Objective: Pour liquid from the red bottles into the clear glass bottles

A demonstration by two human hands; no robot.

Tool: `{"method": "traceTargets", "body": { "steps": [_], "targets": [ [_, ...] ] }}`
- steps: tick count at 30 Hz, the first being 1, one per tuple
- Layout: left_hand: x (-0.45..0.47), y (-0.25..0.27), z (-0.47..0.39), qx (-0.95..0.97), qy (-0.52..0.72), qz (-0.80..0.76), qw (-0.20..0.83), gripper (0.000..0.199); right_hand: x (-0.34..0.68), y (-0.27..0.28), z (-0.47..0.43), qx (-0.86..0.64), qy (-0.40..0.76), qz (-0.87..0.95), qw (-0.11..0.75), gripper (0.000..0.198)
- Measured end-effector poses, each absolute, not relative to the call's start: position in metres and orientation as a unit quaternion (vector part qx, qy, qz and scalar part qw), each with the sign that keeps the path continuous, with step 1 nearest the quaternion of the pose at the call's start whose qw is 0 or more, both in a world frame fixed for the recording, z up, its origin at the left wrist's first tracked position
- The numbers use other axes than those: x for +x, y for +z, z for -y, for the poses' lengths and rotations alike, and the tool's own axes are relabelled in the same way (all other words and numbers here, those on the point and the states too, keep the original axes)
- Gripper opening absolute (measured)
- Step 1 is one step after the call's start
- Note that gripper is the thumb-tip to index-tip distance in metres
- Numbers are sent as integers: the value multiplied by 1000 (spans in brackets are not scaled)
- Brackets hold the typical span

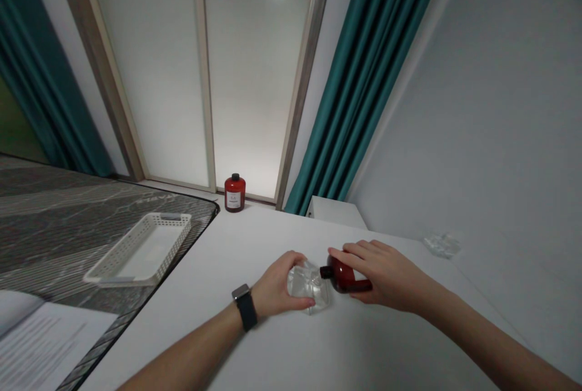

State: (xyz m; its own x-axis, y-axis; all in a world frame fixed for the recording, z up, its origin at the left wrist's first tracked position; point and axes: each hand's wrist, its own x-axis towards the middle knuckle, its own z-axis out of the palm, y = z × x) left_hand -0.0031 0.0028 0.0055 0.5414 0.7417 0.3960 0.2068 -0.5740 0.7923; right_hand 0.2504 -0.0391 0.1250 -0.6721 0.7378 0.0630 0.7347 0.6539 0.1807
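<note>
My left hand (pixel 284 285), with a dark watch on its wrist, is closed round a small clear bottle (pixel 300 282) low over the white table. In my right hand (pixel 386 276) is a dark red bottle (pixel 342 276), tipped on its side with its black end pointing left. That black end is at the clear bottle's neck; whether a cap is on it I cannot tell. My right palm and fingers partly cover the red bottle and its white label. A second red bottle (pixel 234 194) with a black cap stands upright at the table's far edge.
On the dark marble-patterned surface at left sit a white perforated basket (pixel 157 251) and an open book of printed pages (pixel 59 342). Crumpled clear plastic (pixel 442 245) lies at the right by the wall. Behind the white table (pixel 273 233) is a white box-like cabinet (pixel 339 212).
</note>
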Motion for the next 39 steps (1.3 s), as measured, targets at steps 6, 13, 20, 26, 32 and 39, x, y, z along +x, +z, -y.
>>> {"method": "traceTargets", "body": {
  "steps": [6, 13, 20, 26, 32, 39],
  "targets": [
    [-4, 4, -3, 802, 376, -298, 355, 62, 250, 125, 39, 402, 98, -910, -3, 72],
    [-4, 5, -2, 799, 377, -300, 360, 61, 250, 125, 39, 403, 97, -910, -2, 72],
    [-4, 5, -2, 799, 378, -297, 360, 61, 248, 127, 39, 408, 90, -908, 18, 75],
    [-4, 5, -2, 801, 376, -296, 359, 61, 249, 127, 39, 405, 93, -909, 18, 76],
    [-5, 4, -3, 801, 378, -294, 359, 61, 248, 128, 39, 399, 99, -911, 9, 74],
    [-5, 4, -3, 803, 380, -292, 354, 60, 246, 130, 37, 408, 96, -908, 23, 74]
  ]
}}
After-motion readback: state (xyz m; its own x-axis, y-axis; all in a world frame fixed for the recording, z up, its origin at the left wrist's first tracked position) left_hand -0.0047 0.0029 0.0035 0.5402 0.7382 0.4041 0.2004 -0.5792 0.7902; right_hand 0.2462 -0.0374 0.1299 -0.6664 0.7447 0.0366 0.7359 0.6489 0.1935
